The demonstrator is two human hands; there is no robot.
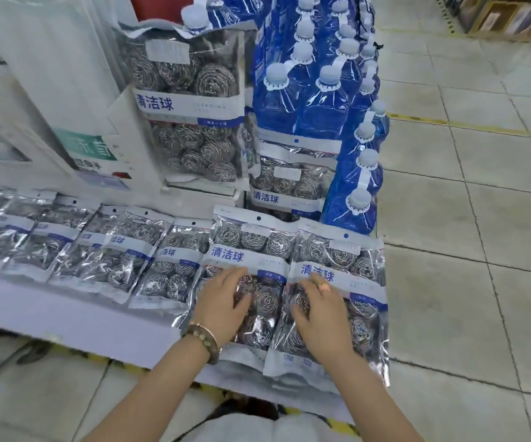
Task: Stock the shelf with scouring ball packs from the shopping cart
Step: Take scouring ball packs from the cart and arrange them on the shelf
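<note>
Several clear packs of steel scouring balls lie in a row along the low white shelf. My left hand rests flat, fingers spread, on the second pack from the right. My right hand lies flat on the rightmost pack, which overhangs the shelf's front edge. One more pack stands upright behind the row, and another leans lower to its right. No shopping cart is in view.
Blue liquid bottles with pale caps stand in rows at the back right. White boxed goods fill the back left. Grey floor tiles spread out to the right of the shelf end.
</note>
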